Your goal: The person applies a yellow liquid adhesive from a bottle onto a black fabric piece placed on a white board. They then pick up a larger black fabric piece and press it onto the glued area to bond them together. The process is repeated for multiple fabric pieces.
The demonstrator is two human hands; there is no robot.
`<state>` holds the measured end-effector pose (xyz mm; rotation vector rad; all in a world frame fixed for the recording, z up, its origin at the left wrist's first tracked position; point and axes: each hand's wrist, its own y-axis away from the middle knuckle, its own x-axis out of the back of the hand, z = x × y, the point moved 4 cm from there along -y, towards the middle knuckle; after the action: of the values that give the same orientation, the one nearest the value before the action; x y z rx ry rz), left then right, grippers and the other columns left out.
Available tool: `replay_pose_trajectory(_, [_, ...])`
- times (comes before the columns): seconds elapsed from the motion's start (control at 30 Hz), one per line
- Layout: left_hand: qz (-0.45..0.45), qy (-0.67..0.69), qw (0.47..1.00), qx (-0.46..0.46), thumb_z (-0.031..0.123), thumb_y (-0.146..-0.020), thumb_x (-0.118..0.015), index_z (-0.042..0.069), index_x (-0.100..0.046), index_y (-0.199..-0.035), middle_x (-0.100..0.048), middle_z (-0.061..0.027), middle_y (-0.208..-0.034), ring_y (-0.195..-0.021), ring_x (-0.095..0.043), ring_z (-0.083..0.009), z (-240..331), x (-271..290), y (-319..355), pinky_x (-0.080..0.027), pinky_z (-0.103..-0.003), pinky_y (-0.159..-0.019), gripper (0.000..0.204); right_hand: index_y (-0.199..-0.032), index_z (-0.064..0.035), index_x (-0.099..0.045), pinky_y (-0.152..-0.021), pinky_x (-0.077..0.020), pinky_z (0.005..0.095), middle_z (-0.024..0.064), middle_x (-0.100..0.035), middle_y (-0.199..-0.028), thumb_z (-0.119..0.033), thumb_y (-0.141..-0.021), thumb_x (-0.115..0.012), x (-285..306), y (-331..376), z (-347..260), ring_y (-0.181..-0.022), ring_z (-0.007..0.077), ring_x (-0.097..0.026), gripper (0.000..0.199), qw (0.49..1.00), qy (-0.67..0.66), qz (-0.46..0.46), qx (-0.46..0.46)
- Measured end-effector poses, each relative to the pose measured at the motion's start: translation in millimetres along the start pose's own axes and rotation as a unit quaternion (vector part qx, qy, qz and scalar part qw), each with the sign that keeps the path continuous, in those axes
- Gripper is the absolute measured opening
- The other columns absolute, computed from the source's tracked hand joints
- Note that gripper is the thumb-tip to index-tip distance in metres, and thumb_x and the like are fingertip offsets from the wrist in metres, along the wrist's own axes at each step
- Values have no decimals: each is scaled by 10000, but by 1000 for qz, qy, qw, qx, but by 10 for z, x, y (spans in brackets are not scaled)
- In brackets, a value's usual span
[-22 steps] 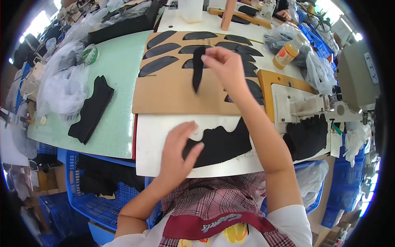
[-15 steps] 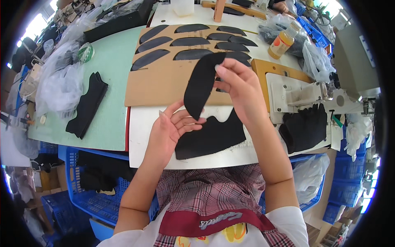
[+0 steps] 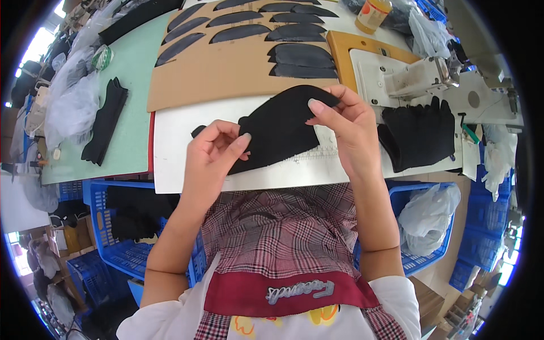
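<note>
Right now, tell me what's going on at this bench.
A person holds a curved black fabric piece over a white board, the left hand pinching its lower edge and the right hand its upper tip. More dark curved pieces lie in rows on a brown cardboard sheet behind. A pile of black fabric sits beside a white sewing machine.

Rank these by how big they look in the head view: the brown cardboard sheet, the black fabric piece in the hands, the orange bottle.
1. Brown cardboard sheet, clearly largest.
2. Black fabric piece, pinched by the left hand and right hand.
3. Orange bottle, smallest, though it sits farther away and is cut off by the frame edge.
</note>
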<state>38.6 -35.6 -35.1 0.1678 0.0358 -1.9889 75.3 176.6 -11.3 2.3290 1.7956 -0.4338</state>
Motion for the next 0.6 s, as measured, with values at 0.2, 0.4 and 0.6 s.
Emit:
replay_pose_trajectory(0.2, [23,-42,999,-22,13,-874,-652,-19,-583,-919,-570,-16,-844,-749,-533,-69,19,141,196,-446,-205,-711,89,-982,22,-652,-672,-499,220,34,-642,-884,-38,-810,-727,88,214,70,-738,74,-579,197,997,77,-11,-25])
replay_pose_trajectory(0.4, [73,-154,982,-77,-40,-808,-676,-52,-633,-923,-594,-44,-860,-801,-535,-103,33,256,381,-441,-233,-776,123,-978,45,-651,-685,-483,200,32,-639,-853,6,-795,-726,51,372,143,-739,68,-583,201,990,138,-14,-28])
replay_pose_trajectory(0.6, [115,-135,984,-29,-17,-814,-694,-46,-647,-934,-598,-39,-836,-784,-534,-99,-111,242,434,-444,-226,-751,132,-966,38,-661,-691,-481,201,19,-633,-833,1,-797,-725,157,384,258,-750,73,-581,185,978,202,-11,-46])
